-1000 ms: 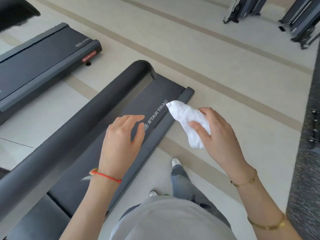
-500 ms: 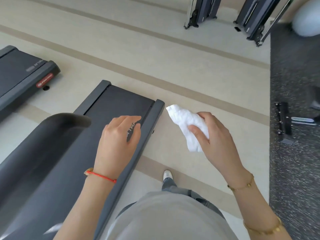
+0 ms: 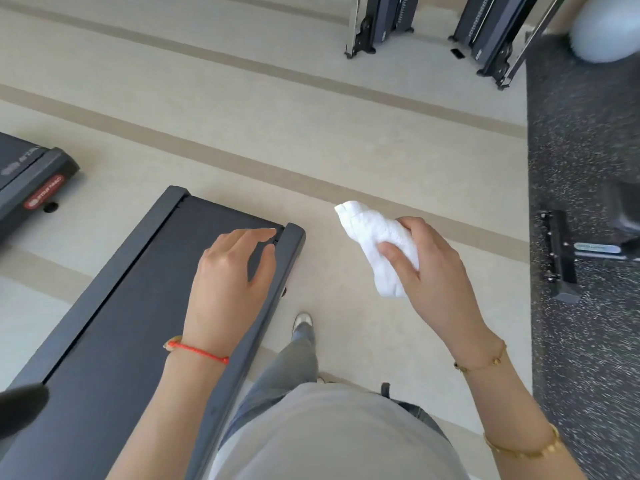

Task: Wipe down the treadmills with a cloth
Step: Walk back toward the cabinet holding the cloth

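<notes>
A dark grey treadmill (image 3: 138, 289) runs from the lower left toward the middle, its rear end near the centre. My left hand (image 3: 232, 282) hovers over the right rear corner of its deck, fingers loosely bent and holding nothing. My right hand (image 3: 433, 271) is out over the pale floor to the right of the treadmill and grips a crumpled white cloth (image 3: 374, 244), thumb across it. The cloth is clear of the treadmill. A second treadmill (image 3: 31, 181) with a red label shows at the left edge.
A black speckled rubber mat (image 3: 581, 306) covers the right side, with a dark machine base (image 3: 561, 258) on it. Two weight machine frames (image 3: 377, 26) stand at the top, a pale ball (image 3: 602, 29) at the top right. My foot (image 3: 303, 322) is beside the treadmill.
The view has swung right and along the treadmill, so its rear end now lies under my left hand and the handrail has left view. The cloth moved off the deck and over the floor.
</notes>
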Motion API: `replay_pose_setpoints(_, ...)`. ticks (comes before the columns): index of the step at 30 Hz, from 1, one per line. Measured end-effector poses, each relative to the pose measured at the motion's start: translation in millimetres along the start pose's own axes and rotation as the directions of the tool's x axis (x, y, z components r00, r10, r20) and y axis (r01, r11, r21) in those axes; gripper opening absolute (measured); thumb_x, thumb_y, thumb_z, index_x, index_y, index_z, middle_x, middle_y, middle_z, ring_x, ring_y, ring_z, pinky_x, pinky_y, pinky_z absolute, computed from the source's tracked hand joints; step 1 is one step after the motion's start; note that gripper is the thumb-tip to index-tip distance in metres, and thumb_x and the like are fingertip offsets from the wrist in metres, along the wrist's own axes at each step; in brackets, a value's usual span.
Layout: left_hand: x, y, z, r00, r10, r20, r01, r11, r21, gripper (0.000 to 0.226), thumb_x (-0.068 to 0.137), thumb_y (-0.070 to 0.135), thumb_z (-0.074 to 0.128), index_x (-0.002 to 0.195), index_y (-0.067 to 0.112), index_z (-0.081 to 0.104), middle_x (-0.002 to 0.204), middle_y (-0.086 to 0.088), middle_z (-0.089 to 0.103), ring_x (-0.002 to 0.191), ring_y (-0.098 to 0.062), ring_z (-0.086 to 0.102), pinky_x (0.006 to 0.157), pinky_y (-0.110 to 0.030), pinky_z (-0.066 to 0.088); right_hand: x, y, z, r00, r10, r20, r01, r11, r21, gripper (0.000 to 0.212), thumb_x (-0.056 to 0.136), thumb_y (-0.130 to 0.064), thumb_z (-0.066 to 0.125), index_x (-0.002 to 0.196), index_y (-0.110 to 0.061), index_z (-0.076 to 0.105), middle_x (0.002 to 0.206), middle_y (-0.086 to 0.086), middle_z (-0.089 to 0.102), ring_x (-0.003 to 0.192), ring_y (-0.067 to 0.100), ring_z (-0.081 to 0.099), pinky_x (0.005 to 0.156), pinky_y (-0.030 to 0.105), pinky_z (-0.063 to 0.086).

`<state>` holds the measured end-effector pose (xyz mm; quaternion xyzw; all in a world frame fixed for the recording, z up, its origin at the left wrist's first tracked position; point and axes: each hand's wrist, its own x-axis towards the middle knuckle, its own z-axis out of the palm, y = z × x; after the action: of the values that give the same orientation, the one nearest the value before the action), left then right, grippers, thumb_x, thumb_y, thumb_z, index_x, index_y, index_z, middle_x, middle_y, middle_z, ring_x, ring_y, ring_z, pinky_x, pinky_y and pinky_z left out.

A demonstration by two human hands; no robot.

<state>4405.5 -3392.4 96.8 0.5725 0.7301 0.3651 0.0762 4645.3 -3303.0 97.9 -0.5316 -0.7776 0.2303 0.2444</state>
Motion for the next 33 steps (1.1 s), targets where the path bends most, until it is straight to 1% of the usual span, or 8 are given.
replay_pose_setpoints(3,42,-6,22,1.0,0.009,0.023,-0.009,1.0,0.001,0.022,0.093,0.01,0.06,0.113,0.011,0.069,0.107,0.0,0.069,0.088,-0.023,0.063,0.078,-0.049,0.054,42,11,4,1.0,-0.002,0.001,0.002,1.0,-0.007,0.03,0.098,-0.046,0.046,0.115,-0.023,0.051,0.101,-0.005,0.06,0.091,0.015,0.055,0.076,0.033,0.046)
replay_pose_setpoints(4,57,-8,30,1.0,0.009,0.028,-0.009,1.0,0.004,0.022,0.093,0.01,0.06,0.113,0.011,0.069,0.106,0.0,0.069,0.089,-0.025,0.063,0.078,-0.049,0.054,57,16,6,1.0,-0.001,0.001,0.001,1.0,-0.008,0.03,0.098,-0.047,0.046,0.116,-0.023,0.051,0.101,-0.005,0.06,0.091,0.014,0.055,0.075,0.032,0.046)
replay_pose_setpoints(10,169,-20,75,0.998,0.044,0.04,-0.044,0.999,0.007,0.021,0.093,0.009,0.059,0.112,0.009,0.07,0.103,-0.002,0.07,0.09,-0.024,0.064,0.077,-0.047,0.054,168,42,13,1.0,0.015,-0.015,-0.015,1.0,0.001,0.029,0.097,-0.047,0.046,0.113,-0.023,0.051,0.099,-0.007,0.06,0.088,0.012,0.053,0.071,0.025,0.039)
replay_pose_setpoints(13,231,-23,93,0.997,0.062,0.035,-0.062,0.998,0.014,0.022,0.094,0.01,0.059,0.113,0.009,0.069,0.105,-0.002,0.069,0.08,-0.02,0.06,0.074,-0.043,0.054,229,52,11,1.0,0.024,-0.007,-0.025,1.0,-0.012,0.028,0.098,-0.047,0.046,0.113,-0.024,0.051,0.098,-0.007,0.06,0.088,0.013,0.054,0.072,0.027,0.041)
replay_pose_setpoints(17,311,-28,115,0.996,0.082,0.033,-0.083,0.996,0.023,0.022,0.094,0.009,0.058,0.114,0.008,0.068,0.105,-0.004,0.07,0.098,-0.024,0.064,0.08,-0.046,0.054,308,62,10,1.0,0.02,-0.018,-0.021,0.999,-0.025,0.028,0.098,-0.047,0.046,0.113,-0.024,0.051,0.098,-0.007,0.059,0.087,0.013,0.053,0.075,0.03,0.044)
replay_pose_setpoints(19,347,-29,123,0.996,0.086,0.038,-0.087,0.996,0.024,0.023,0.094,0.009,0.057,0.115,0.008,0.068,0.105,-0.004,0.07,0.101,-0.024,0.064,0.085,-0.047,0.053,343,65,10,1.0,0.025,-0.017,-0.025,1.0,-0.012,0.026,0.098,-0.045,0.047,0.113,-0.024,0.052,0.098,-0.007,0.059,0.088,0.013,0.053,0.076,0.031,0.044)
replay_pose_setpoints(27,473,-41,161,0.993,0.107,0.041,-0.108,0.994,0.021,0.022,0.094,0.008,0.058,0.113,0.008,0.069,0.106,-0.003,0.07,0.099,-0.023,0.065,0.084,-0.041,0.054,471,85,17,1.0,0.021,-0.006,-0.021,0.999,-0.028,0.024,0.099,-0.044,0.047,0.109,-0.022,0.051,0.095,-0.005,0.058,0.085,0.015,0.053,0.073,0.033,0.045)
replay_pose_setpoints(33,566,-66,204,0.998,0.06,0.031,-0.06,0.998,0.03,0.022,0.095,0.009,0.058,0.113,0.009,0.069,0.107,-0.002,0.07,0.101,-0.023,0.065,0.086,-0.043,0.054,584,107,34,1.0,-0.015,0.015,0.015,1.0,-0.013,0.027,0.098,-0.046,0.046,0.112,-0.024,0.051,0.096,-0.007,0.058,0.086,0.014,0.053,0.073,0.028,0.042)
